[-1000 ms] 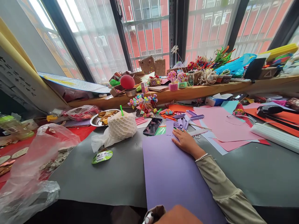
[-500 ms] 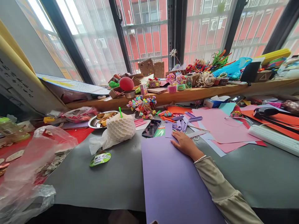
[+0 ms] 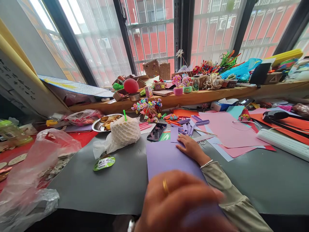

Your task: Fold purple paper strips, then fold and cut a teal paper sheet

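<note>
A large sheet of purple paper (image 3: 166, 161) lies on the grey table, running down to the near edge. My right hand (image 3: 191, 149) rests on its upper right part, fingers stretched out and lying flat. Close to the camera, my left hand (image 3: 173, 203), with a gold ring, is above the paper's near part. Its fingers are curled and blurred; whatever they hold, if anything, is hidden. A small purple piece (image 3: 174, 134) touches the sheet's top edge. Beyond the right fingers lie folded purple strips (image 3: 189, 127), and scissors (image 3: 202, 142) are partly visible.
A phone (image 3: 156, 132) lies beyond the paper. A wrapped coconut (image 3: 125, 131) with a green straw stands left, before a metal plate (image 3: 96, 125). Pink sheets (image 3: 224, 129) and a white power strip (image 3: 282, 145) are right. A plastic bag (image 3: 41, 161) lies far left.
My left hand has come up from the bottom edge of the view and now covers the near part of the purple paper. My right hand stays in place.
</note>
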A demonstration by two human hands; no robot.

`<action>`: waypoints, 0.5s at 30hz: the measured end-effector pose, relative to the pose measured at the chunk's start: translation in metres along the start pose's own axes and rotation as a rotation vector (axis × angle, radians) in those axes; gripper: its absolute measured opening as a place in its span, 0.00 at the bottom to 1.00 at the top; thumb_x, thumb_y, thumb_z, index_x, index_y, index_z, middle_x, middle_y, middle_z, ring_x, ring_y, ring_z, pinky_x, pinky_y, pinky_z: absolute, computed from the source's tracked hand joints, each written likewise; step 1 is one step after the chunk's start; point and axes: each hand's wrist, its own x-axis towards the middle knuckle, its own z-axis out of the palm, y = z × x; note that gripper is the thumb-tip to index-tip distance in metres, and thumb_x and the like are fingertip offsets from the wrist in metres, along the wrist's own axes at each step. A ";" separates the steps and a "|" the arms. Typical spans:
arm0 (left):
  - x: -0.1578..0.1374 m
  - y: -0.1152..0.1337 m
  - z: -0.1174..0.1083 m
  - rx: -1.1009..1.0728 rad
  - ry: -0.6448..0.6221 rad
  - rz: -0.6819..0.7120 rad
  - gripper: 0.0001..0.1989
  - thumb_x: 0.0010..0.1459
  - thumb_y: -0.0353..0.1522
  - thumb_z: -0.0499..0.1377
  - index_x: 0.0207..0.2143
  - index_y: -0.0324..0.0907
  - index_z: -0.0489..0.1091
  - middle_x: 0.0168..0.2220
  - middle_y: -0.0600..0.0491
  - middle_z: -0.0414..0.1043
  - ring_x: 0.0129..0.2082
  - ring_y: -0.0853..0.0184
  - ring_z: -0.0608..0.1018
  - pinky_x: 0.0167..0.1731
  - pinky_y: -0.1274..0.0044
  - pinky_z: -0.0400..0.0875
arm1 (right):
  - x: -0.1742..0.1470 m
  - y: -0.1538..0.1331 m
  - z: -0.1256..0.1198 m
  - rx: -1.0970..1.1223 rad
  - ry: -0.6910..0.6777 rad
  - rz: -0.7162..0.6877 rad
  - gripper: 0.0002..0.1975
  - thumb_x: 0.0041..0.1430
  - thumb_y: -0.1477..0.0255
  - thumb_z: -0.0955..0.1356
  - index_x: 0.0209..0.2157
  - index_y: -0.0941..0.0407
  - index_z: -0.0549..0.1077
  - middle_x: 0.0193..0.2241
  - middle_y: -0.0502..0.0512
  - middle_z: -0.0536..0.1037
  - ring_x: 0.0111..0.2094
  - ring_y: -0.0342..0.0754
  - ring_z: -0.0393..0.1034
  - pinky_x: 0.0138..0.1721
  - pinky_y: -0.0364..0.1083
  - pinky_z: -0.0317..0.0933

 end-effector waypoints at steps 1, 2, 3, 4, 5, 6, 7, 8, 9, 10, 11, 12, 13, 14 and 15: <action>0.012 -0.004 0.004 -0.039 -0.038 0.106 0.13 0.49 0.41 0.53 0.20 0.45 0.70 0.21 0.53 0.69 0.22 0.70 0.70 0.26 0.81 0.68 | 0.000 0.000 -0.001 0.008 0.002 -0.007 0.16 0.53 0.64 0.60 0.38 0.60 0.68 0.42 0.59 0.70 0.47 0.50 0.59 0.49 0.49 0.51; 0.023 -0.009 0.006 -0.066 -0.077 0.204 0.10 0.49 0.39 0.54 0.20 0.44 0.69 0.22 0.53 0.69 0.23 0.70 0.71 0.27 0.81 0.67 | 0.001 -0.001 -0.001 0.015 0.000 -0.008 0.15 0.53 0.65 0.60 0.38 0.60 0.69 0.41 0.59 0.71 0.46 0.50 0.60 0.48 0.48 0.52; 0.034 -0.014 0.008 -0.060 -0.112 0.271 0.08 0.48 0.37 0.55 0.22 0.44 0.69 0.23 0.54 0.70 0.24 0.71 0.71 0.28 0.81 0.66 | 0.002 -0.002 -0.002 0.020 -0.004 -0.005 0.15 0.53 0.65 0.60 0.38 0.59 0.68 0.40 0.58 0.71 0.45 0.50 0.62 0.46 0.48 0.54; 0.045 -0.020 0.009 -0.023 -0.141 0.297 0.07 0.49 0.35 0.55 0.23 0.43 0.69 0.25 0.54 0.70 0.25 0.71 0.71 0.29 0.81 0.65 | 0.003 -0.002 -0.002 0.020 -0.010 0.000 0.15 0.53 0.65 0.61 0.39 0.59 0.68 0.39 0.58 0.72 0.44 0.49 0.63 0.45 0.47 0.55; 0.055 -0.027 0.010 0.043 -0.156 0.276 0.06 0.50 0.34 0.55 0.24 0.43 0.69 0.26 0.55 0.70 0.25 0.72 0.71 0.29 0.81 0.64 | 0.004 -0.003 -0.003 0.016 -0.015 0.005 0.15 0.53 0.66 0.61 0.40 0.59 0.67 0.39 0.57 0.72 0.43 0.49 0.64 0.44 0.47 0.56; 0.065 -0.034 0.012 0.120 -0.179 0.242 0.06 0.50 0.33 0.54 0.24 0.43 0.69 0.26 0.55 0.70 0.26 0.71 0.71 0.29 0.81 0.63 | 0.005 -0.003 -0.003 0.005 -0.018 0.004 0.14 0.53 0.67 0.61 0.40 0.59 0.67 0.38 0.57 0.72 0.41 0.49 0.64 0.44 0.47 0.56; 0.075 -0.042 0.015 0.185 -0.185 0.214 0.06 0.50 0.33 0.54 0.25 0.43 0.69 0.27 0.55 0.70 0.26 0.71 0.71 0.29 0.80 0.62 | 0.006 -0.004 -0.003 -0.011 -0.018 -0.002 0.14 0.54 0.68 0.61 0.40 0.59 0.67 0.38 0.57 0.73 0.40 0.49 0.65 0.44 0.47 0.55; 0.085 -0.050 0.021 0.241 -0.179 0.187 0.07 0.50 0.34 0.54 0.26 0.43 0.69 0.27 0.55 0.71 0.27 0.70 0.71 0.28 0.80 0.61 | 0.008 -0.004 -0.003 -0.031 -0.019 -0.013 0.13 0.54 0.69 0.61 0.39 0.59 0.68 0.37 0.56 0.73 0.39 0.48 0.65 0.44 0.47 0.54; 0.095 -0.059 0.029 0.289 -0.172 0.158 0.08 0.51 0.35 0.53 0.27 0.42 0.69 0.28 0.54 0.71 0.27 0.69 0.71 0.27 0.80 0.61 | 0.009 -0.004 -0.003 -0.050 -0.018 -0.021 0.12 0.54 0.70 0.60 0.38 0.58 0.69 0.36 0.56 0.74 0.38 0.48 0.66 0.43 0.47 0.54; 0.104 -0.068 0.039 0.324 -0.178 0.122 0.09 0.51 0.36 0.52 0.27 0.41 0.69 0.27 0.52 0.70 0.27 0.69 0.71 0.26 0.80 0.60 | 0.010 -0.004 -0.003 -0.067 -0.018 -0.025 0.11 0.55 0.70 0.60 0.36 0.58 0.69 0.34 0.56 0.74 0.37 0.48 0.66 0.42 0.46 0.55; 0.112 -0.077 0.052 0.344 -0.206 0.098 0.10 0.51 0.36 0.52 0.26 0.40 0.69 0.26 0.51 0.70 0.27 0.68 0.71 0.26 0.80 0.59 | 0.011 -0.004 -0.003 -0.082 -0.018 -0.023 0.11 0.55 0.71 0.59 0.35 0.58 0.70 0.32 0.55 0.75 0.35 0.48 0.67 0.40 0.46 0.56; 0.119 -0.086 0.065 0.345 -0.244 0.086 0.11 0.51 0.36 0.52 0.24 0.39 0.69 0.26 0.50 0.70 0.28 0.68 0.71 0.26 0.80 0.59 | 0.011 -0.004 -0.003 -0.095 -0.018 -0.016 0.11 0.55 0.71 0.59 0.34 0.58 0.70 0.30 0.55 0.75 0.34 0.48 0.67 0.38 0.45 0.56; 0.125 -0.094 0.079 0.326 -0.285 0.056 0.11 0.51 0.36 0.52 0.24 0.39 0.69 0.26 0.50 0.70 0.27 0.68 0.71 0.26 0.80 0.59 | 0.011 -0.004 -0.002 -0.107 -0.019 -0.008 0.11 0.55 0.70 0.59 0.33 0.58 0.70 0.29 0.55 0.75 0.33 0.48 0.67 0.36 0.45 0.57; 0.129 -0.102 0.093 0.295 -0.341 0.021 0.12 0.51 0.36 0.51 0.23 0.39 0.69 0.25 0.50 0.70 0.27 0.68 0.71 0.26 0.80 0.59 | 0.011 -0.003 -0.002 -0.120 -0.020 -0.002 0.11 0.55 0.70 0.59 0.33 0.58 0.71 0.28 0.56 0.74 0.32 0.48 0.67 0.35 0.44 0.57; 0.131 -0.109 0.106 0.274 -0.391 -0.027 0.12 0.51 0.36 0.50 0.23 0.39 0.69 0.24 0.49 0.70 0.26 0.68 0.71 0.26 0.80 0.59 | 0.011 -0.003 -0.001 -0.135 -0.020 0.003 0.11 0.55 0.71 0.59 0.33 0.58 0.71 0.28 0.56 0.74 0.32 0.48 0.67 0.34 0.44 0.57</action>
